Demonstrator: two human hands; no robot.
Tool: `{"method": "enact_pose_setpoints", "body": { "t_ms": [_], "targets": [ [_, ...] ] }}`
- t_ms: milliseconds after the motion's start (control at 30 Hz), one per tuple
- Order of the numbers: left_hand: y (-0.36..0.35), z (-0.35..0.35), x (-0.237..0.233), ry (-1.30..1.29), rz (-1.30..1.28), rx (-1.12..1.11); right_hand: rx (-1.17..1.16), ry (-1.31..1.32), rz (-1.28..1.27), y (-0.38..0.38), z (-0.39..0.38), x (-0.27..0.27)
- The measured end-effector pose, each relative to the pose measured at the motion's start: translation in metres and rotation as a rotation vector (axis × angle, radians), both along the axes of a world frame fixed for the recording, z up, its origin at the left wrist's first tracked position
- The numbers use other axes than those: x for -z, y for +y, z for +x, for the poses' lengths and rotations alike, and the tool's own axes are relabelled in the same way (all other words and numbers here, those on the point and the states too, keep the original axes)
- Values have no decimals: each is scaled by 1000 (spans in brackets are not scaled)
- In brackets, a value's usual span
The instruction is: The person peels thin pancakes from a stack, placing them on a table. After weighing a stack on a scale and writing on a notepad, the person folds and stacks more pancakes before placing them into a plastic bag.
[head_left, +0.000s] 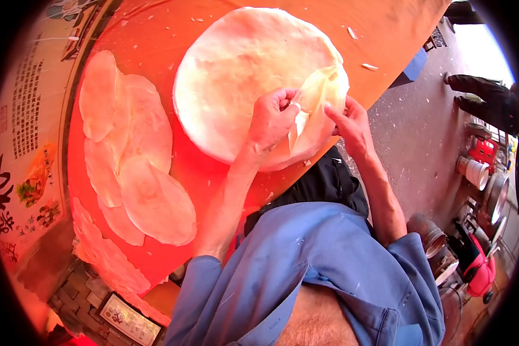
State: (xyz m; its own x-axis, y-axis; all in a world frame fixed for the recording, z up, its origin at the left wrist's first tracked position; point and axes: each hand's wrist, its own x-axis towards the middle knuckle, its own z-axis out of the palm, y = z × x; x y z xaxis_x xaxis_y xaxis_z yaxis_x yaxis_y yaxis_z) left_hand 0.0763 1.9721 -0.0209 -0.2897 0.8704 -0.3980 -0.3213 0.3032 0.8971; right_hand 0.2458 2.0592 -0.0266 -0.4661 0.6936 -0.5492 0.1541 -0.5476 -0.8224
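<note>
A large, round, pale slab [230, 81], which looks like a stack of thin dough-like sheets, lies on the orange-red table. At its near right edge a thin pale sheet [317, 89] is lifted and folded into loose creases. My left hand [274, 118] pinches the sheet's folded edge between thumb and fingers. On the other side, my right hand [352, 124] grips the sheet near the slab's rim, thumb on top and fingers curled around the outer side. Left of the slab, several thin oval sheets [158, 199] lie overlapping.
Small pale scraps [369, 67] dot the orange-red table [380, 34]. A printed board with writing [29, 115] stands along the left. Beyond the table's right edge are the floor [409, 127], a person's dark-clothed legs [484, 95], a white bucket [474, 172] and metal pots [427, 233].
</note>
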Motion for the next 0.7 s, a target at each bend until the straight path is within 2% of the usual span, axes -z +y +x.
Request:
{"method": "enact_pose_setpoints", "body": {
  "t_ms": [33,133,233,267,367,433,467,500,533,567,600,633,667,700],
  "targets": [
    [-1,-1,0,-67,0,-4,33,8,-71,0,-1,-3],
    [-2,1,0,-61,7,24,-76,-104,148,-5,-6,-7],
    [-5,-10,5,-28,63,-57,-55,68,381,-7,-2,15],
    [-7,-24,-16,-95,74,-90,-73,40,313,-5,-2,14],
    [-23,-81,-39,-33,235,-279,-93,-26,199,-6,1,6],
    [-34,-127,-71,-22,346,-304,-94,-73,192,-4,2,12],
    [-38,-154,-90,81,356,-251,-95,-75,194,-3,1,15],
    [-38,-173,-113,146,379,-293,-96,-72,198,-2,2,17],
    [-41,-205,-142,244,367,-158,-97,-69,202,-2,3,18],
    [-46,-245,-158,466,286,-276,-98,-64,208,-1,3,20],
    [-36,-232,-204,452,460,-179,-81,-40,184,0,4,25],
    [-38,-250,-230,469,452,-168,-73,-39,162,-2,2,22],
    [-36,-259,-249,557,484,-289,-64,-37,142,-2,0,18],
    [-40,-293,-261,404,544,-196,-54,-36,123,-2,-2,16]
  ]
}}
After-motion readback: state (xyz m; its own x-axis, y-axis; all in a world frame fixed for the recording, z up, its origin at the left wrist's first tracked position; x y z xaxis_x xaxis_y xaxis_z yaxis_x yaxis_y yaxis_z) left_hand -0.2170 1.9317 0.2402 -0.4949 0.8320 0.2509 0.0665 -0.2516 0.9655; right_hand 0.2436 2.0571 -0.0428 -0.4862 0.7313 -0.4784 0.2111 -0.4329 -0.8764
